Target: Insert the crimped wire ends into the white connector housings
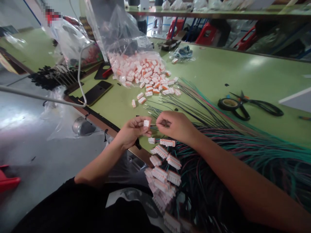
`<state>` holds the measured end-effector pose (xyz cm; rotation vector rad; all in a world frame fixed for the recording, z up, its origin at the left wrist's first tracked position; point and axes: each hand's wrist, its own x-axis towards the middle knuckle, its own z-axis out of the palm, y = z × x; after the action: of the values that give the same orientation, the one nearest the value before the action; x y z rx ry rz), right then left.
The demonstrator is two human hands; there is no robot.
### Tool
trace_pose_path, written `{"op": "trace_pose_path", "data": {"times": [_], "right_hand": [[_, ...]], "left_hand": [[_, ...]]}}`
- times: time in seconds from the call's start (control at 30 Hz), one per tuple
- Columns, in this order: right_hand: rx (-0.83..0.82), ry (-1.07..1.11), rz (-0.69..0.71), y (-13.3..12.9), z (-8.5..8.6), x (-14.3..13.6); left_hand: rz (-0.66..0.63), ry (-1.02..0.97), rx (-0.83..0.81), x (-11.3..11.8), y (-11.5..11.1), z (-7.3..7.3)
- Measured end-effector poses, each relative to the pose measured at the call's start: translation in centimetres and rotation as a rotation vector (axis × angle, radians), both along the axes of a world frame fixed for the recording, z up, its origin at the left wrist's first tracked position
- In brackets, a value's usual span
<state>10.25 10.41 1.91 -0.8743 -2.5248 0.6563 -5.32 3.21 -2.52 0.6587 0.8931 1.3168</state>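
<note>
My left hand (132,131) pinches a small white connector housing (146,123) between thumb and fingers, above the table's near edge. Just to its right, my right hand (176,125) is closed in a pinch on a thin wire (153,125), whose end points at the housing. Whether the wire tip is inside the housing I cannot tell. Below my hands hang several white-and-orange connectors (167,142) fixed to wires. A thick bundle of green, black and reddish wires (243,142) runs off to the right under my right forearm.
A clear plastic bag (121,35) spills a heap of white-and-orange connectors (150,72) onto the green table (255,74). Black scissors (264,105) and a roll of black tape (228,103) lie at right. A phone (98,93) and a bent metal rod (79,71) are at left.
</note>
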Motion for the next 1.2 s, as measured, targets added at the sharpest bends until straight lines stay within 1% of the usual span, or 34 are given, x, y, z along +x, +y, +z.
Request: {"op": "trace_pose_path", "data": {"times": [0.2,0.33,0.43,0.67,0.8,0.87,1.07,1.13,1.2], "right_hand": [[0.160,0.030,0.050,0.00,-0.61,-0.09],[0.225,0.022,0.071,-0.05,-0.88,-0.09],[0.250,0.006,0.082,-0.05,-0.99,-0.03],[0.245,-0.055,0.076,-0.16,-1.03,-0.14],[0.205,-0.133,0.083,-0.33,-0.97,-0.55],[0.163,-0.136,0.064,-0.33,-0.93,-0.65],[-0.105,0.009,0.016,0.22,-0.67,-0.36],[-0.119,0.019,0.006,0.36,-0.60,-0.23],[-0.101,0.013,-0.006,0.35,-0.61,-0.17]], "left_hand": [[-0.024,-0.019,0.004,-0.09,0.11,-0.09],[-0.021,0.004,-0.011,-0.09,0.14,-0.05],[-0.018,0.018,-0.029,-0.10,0.14,0.03],[-0.010,0.051,-0.029,-0.02,0.03,0.26],[-0.069,0.110,0.019,0.08,-0.03,0.31],[-0.073,0.137,0.034,0.14,-0.04,0.32],[-0.011,0.166,-0.003,0.37,0.04,0.54],[-0.010,0.162,-0.012,0.42,0.08,0.64],[-0.010,0.170,-0.010,0.43,0.11,0.68]]}}
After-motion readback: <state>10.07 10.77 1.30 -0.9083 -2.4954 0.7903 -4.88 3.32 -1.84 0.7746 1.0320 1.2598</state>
